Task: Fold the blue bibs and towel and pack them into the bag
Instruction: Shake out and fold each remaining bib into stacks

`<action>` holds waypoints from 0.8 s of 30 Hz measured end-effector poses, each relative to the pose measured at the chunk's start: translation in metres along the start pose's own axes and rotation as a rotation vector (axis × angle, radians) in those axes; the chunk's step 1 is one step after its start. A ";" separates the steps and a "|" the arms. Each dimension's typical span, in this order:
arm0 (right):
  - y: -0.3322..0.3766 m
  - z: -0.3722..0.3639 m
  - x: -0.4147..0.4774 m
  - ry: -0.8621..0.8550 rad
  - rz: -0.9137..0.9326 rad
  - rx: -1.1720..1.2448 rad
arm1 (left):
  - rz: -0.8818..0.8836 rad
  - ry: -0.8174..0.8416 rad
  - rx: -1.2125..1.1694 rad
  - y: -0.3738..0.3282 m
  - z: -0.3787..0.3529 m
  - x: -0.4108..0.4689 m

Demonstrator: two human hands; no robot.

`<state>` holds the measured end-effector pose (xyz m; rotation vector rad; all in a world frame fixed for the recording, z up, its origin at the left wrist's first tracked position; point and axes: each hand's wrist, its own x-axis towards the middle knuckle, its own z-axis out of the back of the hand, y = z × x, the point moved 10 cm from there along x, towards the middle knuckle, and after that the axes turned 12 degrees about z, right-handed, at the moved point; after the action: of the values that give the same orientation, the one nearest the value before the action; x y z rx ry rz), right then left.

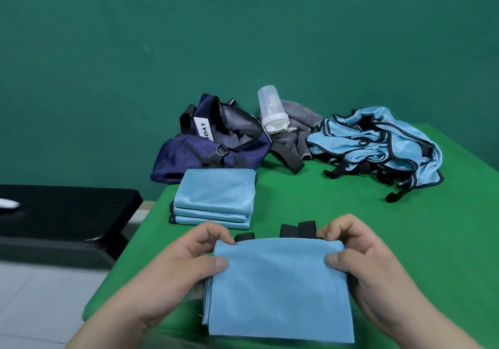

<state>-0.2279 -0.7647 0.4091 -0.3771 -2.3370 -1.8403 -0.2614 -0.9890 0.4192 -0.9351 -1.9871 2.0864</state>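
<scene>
Two hands (172,265) (375,267), one bib (278,289) — one bag (210,151)

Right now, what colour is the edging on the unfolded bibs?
Black edging on the light blue unfolded bibs, seen in the head view.

Left hand (186,262) and right hand (370,262) both pinching.

You are facing one navy bag (208,157). Lying just in front of bag: three stacked bibs (213,197). Nearer you than bag: one held bib (278,289), left hand (183,259) and right hand (370,262) gripping it. Sitting right of bag: one bottle (270,111), one grey towel (299,124), one bib heap (378,146), its count unclear.
</scene>
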 end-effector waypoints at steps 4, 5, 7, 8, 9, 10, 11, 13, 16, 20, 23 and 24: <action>-0.002 -0.028 0.046 -0.029 0.034 -0.021 | -0.038 -0.148 0.110 -0.024 0.051 0.013; -0.003 -0.035 0.059 -0.037 0.042 -0.023 | -0.047 -0.176 0.134 -0.032 0.063 0.018; -0.005 -0.050 0.088 -0.042 0.061 -0.054 | -0.071 -0.243 0.169 -0.050 0.088 0.030; -0.007 -0.058 0.103 -0.040 0.073 -0.076 | -0.086 -0.282 0.192 -0.062 0.100 0.038; -0.008 -0.064 0.118 -0.040 0.085 -0.103 | -0.103 -0.316 0.211 -0.073 0.111 0.045; -0.009 -0.069 0.132 -0.043 0.095 -0.131 | -0.123 -0.345 0.226 -0.084 0.122 0.054; -0.010 -0.074 0.147 -0.052 0.104 -0.151 | -0.140 -0.378 0.239 -0.094 0.134 0.062; -0.014 -0.079 0.172 -0.089 0.123 -0.176 | -0.148 -0.440 0.282 -0.106 0.154 0.081; -0.025 -0.080 0.196 -0.151 0.156 -0.268 | -0.116 -0.517 0.373 -0.109 0.173 0.112; -0.050 -0.075 0.206 -0.172 0.147 -0.525 | -0.063 -0.571 0.504 -0.087 0.186 0.142; -0.068 -0.072 0.201 -0.099 0.073 -0.771 | -0.027 -0.598 0.596 -0.071 0.185 0.147; -0.069 -0.072 0.200 -0.085 0.078 -0.808 | -0.047 -0.621 0.620 -0.072 0.185 0.145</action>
<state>-0.4426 -0.8282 0.4149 -0.6194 -1.4732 -2.6872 -0.4931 -1.0700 0.4270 -0.1301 -1.3211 2.9308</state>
